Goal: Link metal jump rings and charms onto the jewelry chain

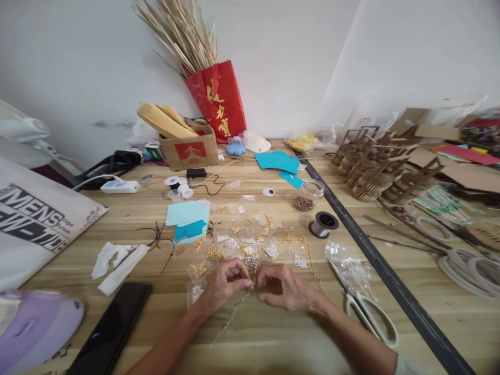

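Observation:
My left hand (230,281) is closed in a pinch on one end of a thin silvery chain (231,316), which trails down the tabletop towards me. Its fingertips almost meet those of my right hand (283,286), whose fingers are curled inward. A small gold-coloured bit shows between the two hands; whatever the right fingers hold is too small to make out. Just beyond my hands lie a heap of silvery beads (252,261) and little bags of gold-coloured findings (214,253). A gold chain (311,263) stretches along the table right of my right hand.
Scissors (365,312) and a clear plastic bag (349,265) lie right, near a wire spool (323,225). A black phone (111,328) and purple cap (42,330) sit left. Blue paper (188,219), a red bag (221,99) and small woven baskets (375,172) are farther back.

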The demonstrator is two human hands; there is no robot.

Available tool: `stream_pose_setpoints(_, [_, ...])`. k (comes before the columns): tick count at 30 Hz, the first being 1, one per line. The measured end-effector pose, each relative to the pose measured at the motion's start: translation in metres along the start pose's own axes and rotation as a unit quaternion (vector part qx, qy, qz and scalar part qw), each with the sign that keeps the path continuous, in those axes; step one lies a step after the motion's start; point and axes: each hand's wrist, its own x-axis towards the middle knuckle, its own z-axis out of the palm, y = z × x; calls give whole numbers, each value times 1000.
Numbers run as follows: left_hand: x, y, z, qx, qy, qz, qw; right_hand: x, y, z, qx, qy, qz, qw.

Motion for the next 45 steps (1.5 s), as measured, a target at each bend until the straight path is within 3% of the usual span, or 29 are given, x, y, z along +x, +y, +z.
stream_pose_setpoints(11, [0,0,4,51,2,32,998,3,1,14,31,50,7,998])
stream_pose_setpoints(37, [0,-9,2,84,46,45,994,2,7,7,20,41,31,998])
stream_pose_setpoints(45, [2,-9,-1,253,117,129,952,4,6,0,-22,59,46,997])
